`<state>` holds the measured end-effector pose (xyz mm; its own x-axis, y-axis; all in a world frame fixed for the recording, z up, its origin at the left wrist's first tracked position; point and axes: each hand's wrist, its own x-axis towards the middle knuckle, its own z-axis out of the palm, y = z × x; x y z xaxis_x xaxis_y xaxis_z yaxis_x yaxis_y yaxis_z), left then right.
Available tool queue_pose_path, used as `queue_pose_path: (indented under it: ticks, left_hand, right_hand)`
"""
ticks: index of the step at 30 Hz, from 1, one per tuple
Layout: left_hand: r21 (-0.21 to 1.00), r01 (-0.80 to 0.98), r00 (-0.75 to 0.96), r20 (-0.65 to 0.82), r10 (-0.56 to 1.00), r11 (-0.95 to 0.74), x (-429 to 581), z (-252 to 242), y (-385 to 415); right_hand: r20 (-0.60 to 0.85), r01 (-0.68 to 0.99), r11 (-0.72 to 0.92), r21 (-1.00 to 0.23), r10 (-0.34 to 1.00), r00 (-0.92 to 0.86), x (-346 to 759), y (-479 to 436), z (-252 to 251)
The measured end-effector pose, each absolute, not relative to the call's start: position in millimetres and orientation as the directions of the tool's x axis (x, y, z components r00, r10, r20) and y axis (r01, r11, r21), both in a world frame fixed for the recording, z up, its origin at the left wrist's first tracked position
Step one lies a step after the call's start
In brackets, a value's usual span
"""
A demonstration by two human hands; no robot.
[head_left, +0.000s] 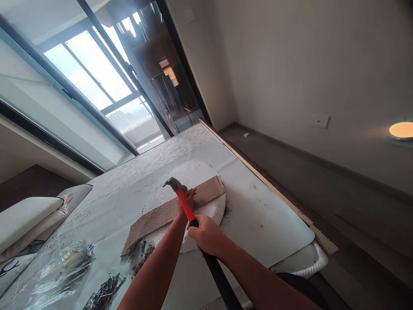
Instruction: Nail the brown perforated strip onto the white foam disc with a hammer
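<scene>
Apparently a room in a home: pale cushions (29,217), lit lamp (402,130), wall plate (322,121), broad window (92,71).

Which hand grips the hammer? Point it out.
The right hand, closed around the handle of the hammer; the left hand is at the brown board instead.

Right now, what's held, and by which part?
Right hand: the claw hammer, by its black grip just behind the red. Left hand, at the perforated board: its hold cannot be told.
</scene>
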<state>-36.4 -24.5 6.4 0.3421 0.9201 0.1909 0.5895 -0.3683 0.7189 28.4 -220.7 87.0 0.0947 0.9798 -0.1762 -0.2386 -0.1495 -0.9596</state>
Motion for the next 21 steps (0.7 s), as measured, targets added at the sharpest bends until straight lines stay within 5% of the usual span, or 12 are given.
queue_pose_path:
  ticks: [21]
  left_hand:
    - [0.668, 0.622, 0.383, 0.195, 0.903, -0.408, -37, 2, -27]
  right_hand:
    - [-0.174, -0.232, -0.148, -0.961, 0.98, 0.096, 33, -223, 96]
